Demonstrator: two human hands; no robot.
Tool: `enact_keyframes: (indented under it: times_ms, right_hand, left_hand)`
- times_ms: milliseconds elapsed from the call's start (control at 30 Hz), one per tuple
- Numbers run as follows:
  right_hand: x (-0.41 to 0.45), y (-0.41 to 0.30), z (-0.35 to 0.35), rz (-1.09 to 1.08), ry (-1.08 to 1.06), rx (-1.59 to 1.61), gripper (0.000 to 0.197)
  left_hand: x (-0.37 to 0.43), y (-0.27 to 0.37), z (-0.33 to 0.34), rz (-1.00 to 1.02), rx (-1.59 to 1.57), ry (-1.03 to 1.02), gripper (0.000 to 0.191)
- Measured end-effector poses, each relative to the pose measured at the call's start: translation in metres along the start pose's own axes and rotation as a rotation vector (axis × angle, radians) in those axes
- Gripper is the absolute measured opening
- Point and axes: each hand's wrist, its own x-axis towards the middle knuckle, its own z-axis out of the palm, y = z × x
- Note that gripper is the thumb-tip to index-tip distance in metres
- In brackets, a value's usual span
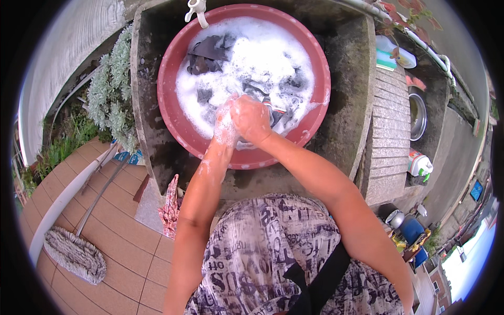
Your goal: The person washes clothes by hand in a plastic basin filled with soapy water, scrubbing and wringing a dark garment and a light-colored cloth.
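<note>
My left hand (225,120), wet and coated with suds, is pressed against my right hand (252,118) over a red plastic basin (167,102). Both hands are curled tight on a soaked dark garment (277,117), whose orange, white and dark striped trim shows beside my right knuckles. My fingertips and the cloth between the fists are hidden. Thick white foam (258,59) covers much of the basin's water. More dark cloth (208,49) breaks the surface at the upper left of the basin.
The basin stands in a concrete trough (350,78) under a white tap (197,12). To the right are a ridged stone washboard (390,130), a metal bowl (418,117) and a white bottle (420,165). A mop (75,254) and silvery shrub (114,86) are at left.
</note>
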Motion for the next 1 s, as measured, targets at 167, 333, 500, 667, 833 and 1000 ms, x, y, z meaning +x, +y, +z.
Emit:
enact_keyframes:
  times_ms: [167, 333, 500, 667, 833, 1000]
  right_hand:
    - [0.016, 0.079, -0.024, 0.463, 0.013, -0.187, 0.039]
    - [-0.005, 0.106, -0.035, 0.557, 0.205, -0.204, 0.035]
    - [-0.039, 0.095, -0.002, 0.018, -0.276, -0.530, 0.050]
    - [-0.002, 0.108, 0.027, 0.222, -0.760, -0.450, 0.043]
    - [0.003, 0.138, 0.029, 0.387, -0.536, -0.340, 0.025]
    - [-0.004, -0.025, 0.003, -0.038, -0.165, -0.141, 0.021]
  left_hand:
    - [-0.005, 0.048, 0.035, -0.198, 0.110, 0.367, 0.017]
    - [0.012, 0.035, -0.016, 0.648, 1.298, 0.306, 0.037]
    - [0.028, -0.036, -0.015, 0.539, 2.387, 0.063, 0.060]
    - [0.079, -0.059, -0.110, 0.398, 1.766, -0.006, 0.064]
    - [0.073, -0.046, -0.070, 0.513, 1.347, 0.139, 0.045]
    - [0.030, -0.015, -0.022, 0.191, 0.170, 0.205, 0.039]
